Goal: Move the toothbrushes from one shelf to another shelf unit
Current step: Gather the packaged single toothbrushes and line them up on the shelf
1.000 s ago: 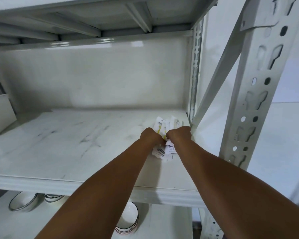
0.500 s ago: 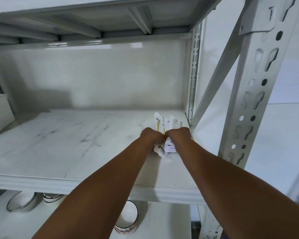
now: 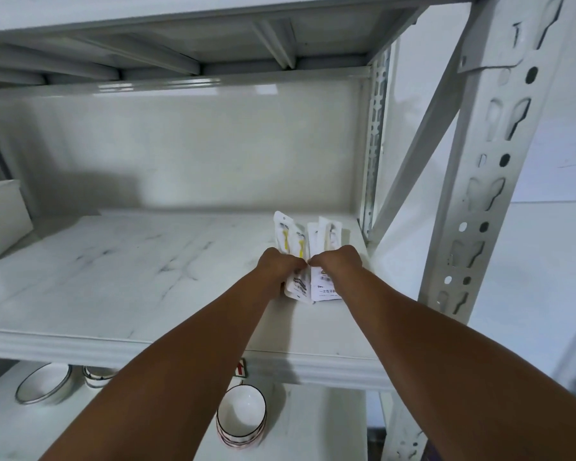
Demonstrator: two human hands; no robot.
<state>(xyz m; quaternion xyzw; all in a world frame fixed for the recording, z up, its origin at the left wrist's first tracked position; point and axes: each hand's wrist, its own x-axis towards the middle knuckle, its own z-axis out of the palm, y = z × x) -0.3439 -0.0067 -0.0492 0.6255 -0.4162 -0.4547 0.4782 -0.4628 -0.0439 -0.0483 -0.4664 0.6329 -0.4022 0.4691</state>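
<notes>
Side by side, the left hand (image 3: 277, 265) and right hand (image 3: 340, 262) each curl their fingers around packaged toothbrushes (image 3: 308, 256). These packets lie on the marble-patterned shelf (image 3: 113, 277), near its right rear post (image 3: 374, 144).

the toothbrush packets (image 3: 301, 261) now lie in two separate bunches near the shelf's (image 3: 113, 261) right edge. the left hand (image 3: 278, 264) and right hand (image 3: 338, 262) sit slightly further apart than before, each gripping its own bunch.

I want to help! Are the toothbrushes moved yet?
Not yet. Nothing looks moved: the toothbrush packets lie on the marble shelf. The left hand and right hand each grip some. Lifting and carrying them over remains.
</notes>
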